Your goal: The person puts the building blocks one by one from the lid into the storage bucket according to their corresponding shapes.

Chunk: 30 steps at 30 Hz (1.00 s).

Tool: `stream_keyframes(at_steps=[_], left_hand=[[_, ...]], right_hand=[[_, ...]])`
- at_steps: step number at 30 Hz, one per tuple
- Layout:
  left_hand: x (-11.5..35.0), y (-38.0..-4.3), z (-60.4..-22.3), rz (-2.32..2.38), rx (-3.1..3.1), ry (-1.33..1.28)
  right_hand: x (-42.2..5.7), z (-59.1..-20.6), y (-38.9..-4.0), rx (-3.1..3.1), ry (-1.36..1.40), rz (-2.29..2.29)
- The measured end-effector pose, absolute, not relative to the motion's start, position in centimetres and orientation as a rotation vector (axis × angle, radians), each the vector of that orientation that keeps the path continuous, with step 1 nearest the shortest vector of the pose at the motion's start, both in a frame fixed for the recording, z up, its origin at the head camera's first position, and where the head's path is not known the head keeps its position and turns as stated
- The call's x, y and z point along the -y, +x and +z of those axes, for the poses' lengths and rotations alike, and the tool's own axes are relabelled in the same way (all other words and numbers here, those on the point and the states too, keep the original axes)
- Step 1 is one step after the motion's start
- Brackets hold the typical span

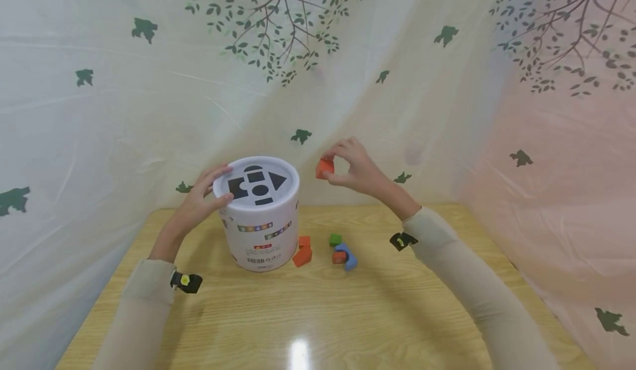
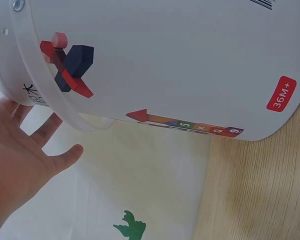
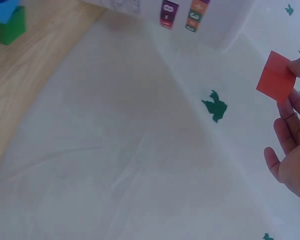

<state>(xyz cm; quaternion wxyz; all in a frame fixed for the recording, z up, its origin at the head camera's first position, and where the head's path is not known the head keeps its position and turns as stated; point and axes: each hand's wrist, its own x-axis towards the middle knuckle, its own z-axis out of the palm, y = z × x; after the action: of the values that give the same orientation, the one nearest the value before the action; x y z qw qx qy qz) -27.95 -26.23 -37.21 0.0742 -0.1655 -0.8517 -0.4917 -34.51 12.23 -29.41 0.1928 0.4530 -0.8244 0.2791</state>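
Note:
A white bucket (image 1: 259, 237) stands upright on the table, and its lid (image 1: 240, 167) has several cut-out shapes in black. My left hand (image 1: 199, 196) rests at the left of the lid, thumb and fingers spread over the rim. In the left wrist view the left hand (image 2: 20, 155) lies beside the lid's edge with relaxed fingers. To the right of the bucket, raised above the table, my right hand (image 1: 355, 163) pinches an orange-red block (image 1: 324, 168) between thumb and fingertips. The right wrist view shows a square face of this block (image 3: 277, 77).
Between the bucket and the right arm, two orange-red blocks (image 1: 302, 258), a green block (image 1: 335, 240), a blue curved block (image 1: 350, 257) and a small numbered orange block (image 1: 339, 258) lie on the wooden table (image 1: 238, 320). A printed cloth (image 1: 348, 99) hangs behind.

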Motion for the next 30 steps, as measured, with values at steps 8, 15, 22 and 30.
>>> stream_keyframes(at_steps=[8, 15, 22, 30], left_hand=[[26.2, -27.9, -37.2, -1.470, 2.562, -0.490], [26.3, -28.0, -37.2, -1.476, 2.558, -0.495], [26.3, -28.0, -37.2, -1.473, 2.571, -0.491], [26.3, -28.2, -37.1, -1.461, 2.564, -0.500]], right_hand=[[-8.6, -28.2, -35.3, 2.387, 1.285, 0.804], [-5.2, -27.8, -35.6, 2.419, 1.322, 0.797], [-2.6, -27.4, -35.7, 2.488, 1.320, 0.705], [-0.4, -27.4, -36.0, 2.550, 1.320, 0.623]])
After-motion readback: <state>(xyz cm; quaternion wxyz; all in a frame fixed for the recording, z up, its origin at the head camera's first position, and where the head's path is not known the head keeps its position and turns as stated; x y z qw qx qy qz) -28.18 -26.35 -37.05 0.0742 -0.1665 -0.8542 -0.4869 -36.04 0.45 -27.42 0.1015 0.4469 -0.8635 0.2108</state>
